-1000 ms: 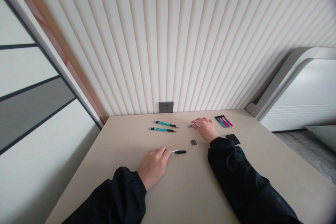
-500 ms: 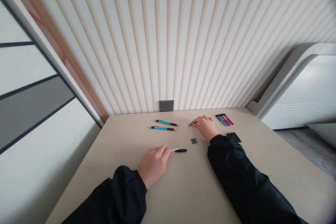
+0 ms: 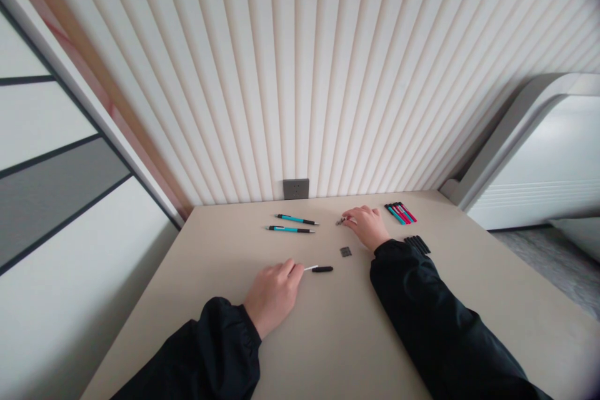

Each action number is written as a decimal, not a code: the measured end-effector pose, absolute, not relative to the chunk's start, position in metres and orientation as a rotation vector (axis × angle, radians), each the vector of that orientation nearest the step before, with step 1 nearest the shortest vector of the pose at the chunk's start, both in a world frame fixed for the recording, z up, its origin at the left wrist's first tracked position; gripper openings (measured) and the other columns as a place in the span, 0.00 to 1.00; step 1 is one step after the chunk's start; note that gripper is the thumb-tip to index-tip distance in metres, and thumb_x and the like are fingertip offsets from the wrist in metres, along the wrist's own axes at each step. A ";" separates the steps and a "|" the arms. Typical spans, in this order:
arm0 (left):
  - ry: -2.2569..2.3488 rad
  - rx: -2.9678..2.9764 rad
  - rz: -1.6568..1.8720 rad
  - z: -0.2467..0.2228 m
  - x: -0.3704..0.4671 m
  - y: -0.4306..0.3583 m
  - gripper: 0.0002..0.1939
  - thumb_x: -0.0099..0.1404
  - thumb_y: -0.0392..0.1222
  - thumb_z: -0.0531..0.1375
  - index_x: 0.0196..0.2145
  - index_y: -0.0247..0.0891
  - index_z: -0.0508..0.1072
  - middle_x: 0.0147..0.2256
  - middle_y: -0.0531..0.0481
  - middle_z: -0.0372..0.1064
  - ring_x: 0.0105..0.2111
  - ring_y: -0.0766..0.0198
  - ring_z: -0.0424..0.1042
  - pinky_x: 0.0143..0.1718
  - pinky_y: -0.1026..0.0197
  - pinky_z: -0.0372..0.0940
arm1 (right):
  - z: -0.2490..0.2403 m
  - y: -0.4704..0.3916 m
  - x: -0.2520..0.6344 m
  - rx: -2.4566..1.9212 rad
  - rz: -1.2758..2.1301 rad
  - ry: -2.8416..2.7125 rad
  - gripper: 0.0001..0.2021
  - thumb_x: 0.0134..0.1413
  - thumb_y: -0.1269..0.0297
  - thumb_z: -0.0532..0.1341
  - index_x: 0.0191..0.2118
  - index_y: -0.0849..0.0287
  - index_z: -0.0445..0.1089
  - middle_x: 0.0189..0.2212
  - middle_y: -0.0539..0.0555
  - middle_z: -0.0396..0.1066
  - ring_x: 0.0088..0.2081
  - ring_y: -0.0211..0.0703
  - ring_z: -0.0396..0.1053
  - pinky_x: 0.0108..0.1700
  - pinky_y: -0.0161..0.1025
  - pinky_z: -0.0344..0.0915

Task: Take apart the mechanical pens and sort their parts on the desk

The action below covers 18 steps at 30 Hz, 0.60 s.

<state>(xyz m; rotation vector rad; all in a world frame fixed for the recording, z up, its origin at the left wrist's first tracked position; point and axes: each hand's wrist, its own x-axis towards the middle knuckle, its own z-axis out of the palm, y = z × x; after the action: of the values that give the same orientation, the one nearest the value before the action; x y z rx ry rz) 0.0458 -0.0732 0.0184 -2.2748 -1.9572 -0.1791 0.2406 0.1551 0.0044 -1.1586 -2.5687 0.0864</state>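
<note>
My left hand (image 3: 274,295) is closed in a pinch on a thin white pen refill (image 3: 310,268), whose end shows past the fingertips. Just beyond it, a black pen grip section (image 3: 322,269) lies on the table. Farther back, my right hand (image 3: 366,225) has its fingers pressed together at a small pile of metallic pen parts (image 3: 340,221). Whether one of them is in the fingers is too small to tell. Between the hands lies a flat dark group of small pieces (image 3: 345,252).
Two blue-and-black pens (image 3: 293,220) lie at the back of the tan table (image 3: 210,262). To the right are several blue and red pen barrels (image 3: 400,214) and several black grip pieces (image 3: 417,244). A socket (image 3: 296,189) sits on the ribbed wall behind.
Both hands keep nearly the same place and pinch. The whole view has shifted very slightly; the pens and parts lie as before.
</note>
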 end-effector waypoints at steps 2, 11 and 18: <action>-1.959 -2.273 -0.175 0.019 0.046 -0.073 0.08 0.67 0.32 0.50 0.38 0.39 0.67 0.33 0.50 0.66 0.29 0.62 0.68 0.30 0.61 0.62 | 0.007 0.156 0.241 -1.156 0.096 -2.560 0.11 0.61 0.58 0.56 0.43 0.51 0.74 0.39 0.53 0.76 0.44 0.48 0.66 0.44 0.43 0.51; -1.984 -2.236 -0.155 0.018 0.046 -0.074 0.09 0.66 0.30 0.50 0.38 0.39 0.67 0.32 0.50 0.66 0.29 0.60 0.69 0.29 0.60 0.62 | 0.035 0.094 0.242 -0.944 0.154 -2.489 0.16 0.65 0.58 0.50 0.38 0.54 0.74 0.37 0.55 0.75 0.41 0.45 0.67 0.45 0.42 0.53; -1.999 -2.201 -0.185 0.017 0.045 -0.075 0.09 0.66 0.31 0.50 0.37 0.39 0.68 0.32 0.49 0.67 0.28 0.60 0.70 0.28 0.60 0.62 | 0.025 0.036 0.241 -0.737 0.241 -2.681 0.11 0.63 0.60 0.54 0.38 0.53 0.74 0.37 0.53 0.73 0.41 0.43 0.65 0.44 0.41 0.55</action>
<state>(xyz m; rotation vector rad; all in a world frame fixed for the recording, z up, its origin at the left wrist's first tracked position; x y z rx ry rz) 0.0451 -0.0749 0.0167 -2.2013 -1.9992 -0.1852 0.2408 0.0359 0.0250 -0.7367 -2.6809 0.2412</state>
